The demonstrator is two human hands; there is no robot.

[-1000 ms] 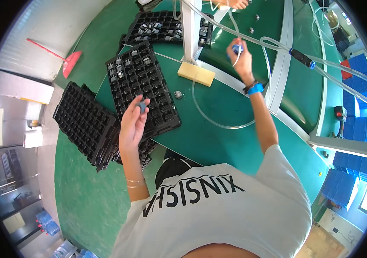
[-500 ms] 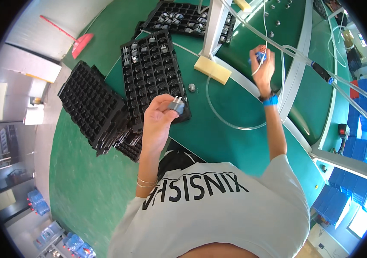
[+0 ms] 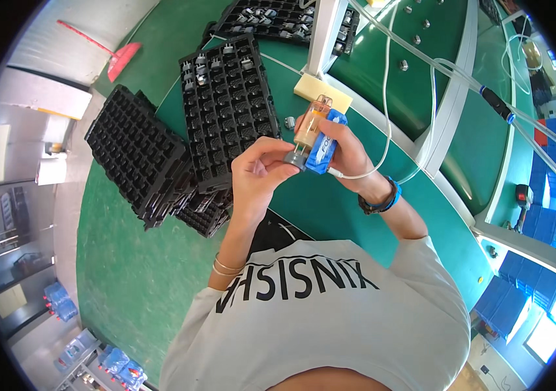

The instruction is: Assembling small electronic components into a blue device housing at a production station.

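— What sits on the green table [image 3: 356, 215] toward the upper middle of the frame?

— A black tray [image 3: 229, 111] with small grey parts in its top rows, and a cream block [image 3: 322, 93] to its right.

— And at the left?

— Another black tray [image 3: 135, 153], overlapping a stack below. A red broom [image 3: 105, 52] lies at the upper left; blue crates [image 3: 519, 287] stand at the lower right.

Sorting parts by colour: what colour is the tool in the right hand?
Blue tool, seen in the head view.
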